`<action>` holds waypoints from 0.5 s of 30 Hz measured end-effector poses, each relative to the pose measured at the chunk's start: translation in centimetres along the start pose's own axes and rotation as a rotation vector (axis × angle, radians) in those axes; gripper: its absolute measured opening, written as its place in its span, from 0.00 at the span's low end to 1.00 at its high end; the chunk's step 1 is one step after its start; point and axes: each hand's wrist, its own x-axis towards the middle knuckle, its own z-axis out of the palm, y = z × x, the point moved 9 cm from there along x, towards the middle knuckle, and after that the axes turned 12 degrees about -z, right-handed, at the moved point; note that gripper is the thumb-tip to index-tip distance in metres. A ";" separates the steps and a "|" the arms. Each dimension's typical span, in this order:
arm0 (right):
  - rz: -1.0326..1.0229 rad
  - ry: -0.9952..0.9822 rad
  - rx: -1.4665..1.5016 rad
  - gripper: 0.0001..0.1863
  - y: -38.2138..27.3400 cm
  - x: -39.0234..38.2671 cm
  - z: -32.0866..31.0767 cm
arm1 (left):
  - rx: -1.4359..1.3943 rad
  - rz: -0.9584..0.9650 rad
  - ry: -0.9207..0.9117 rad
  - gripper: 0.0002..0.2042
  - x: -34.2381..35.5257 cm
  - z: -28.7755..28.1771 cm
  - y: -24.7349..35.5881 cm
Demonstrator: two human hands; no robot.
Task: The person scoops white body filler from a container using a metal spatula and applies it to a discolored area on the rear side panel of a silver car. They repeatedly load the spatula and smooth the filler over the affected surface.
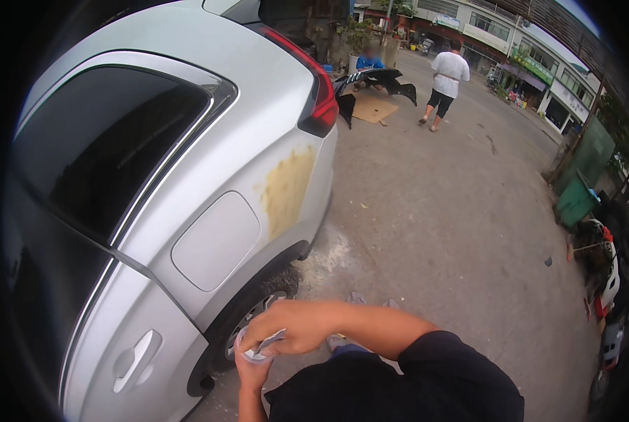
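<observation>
Beside the rear wheel of a white car, my two hands are together in front of my body. My left hand (250,371) is wrapped from below around a small whitish round thing (256,355), perhaps a cup or a roll; its kind is not clear. Above it, the bent fingers of my right hand (286,326) grip a thin grey flat piece (271,340) that reaches over the round thing. My fingers partly hide both. On the car's rear side panel, a rough yellowish filler patch (286,191) lies between the tail light and the wheel arch.
The white car (209,165) fills the left, with its fuel flap (216,240) shut. Farther off, a person crouches by a black bumper (378,76) over cardboard (375,108), and another person (446,81) stands. A green bin (576,200) and car parts line the right.
</observation>
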 end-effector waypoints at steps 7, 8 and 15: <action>0.206 0.268 0.077 0.21 1.3 -1.6 -3.9 | 0.005 -0.002 0.034 0.38 -0.5 0.6 1.7; 0.144 0.186 0.056 0.20 0.8 -0.7 -2.5 | 0.035 0.020 0.022 0.38 -0.3 0.8 2.3; 0.154 0.111 0.111 0.19 1.6 -2.8 -2.9 | 0.012 0.000 0.027 0.38 -1.0 0.1 1.5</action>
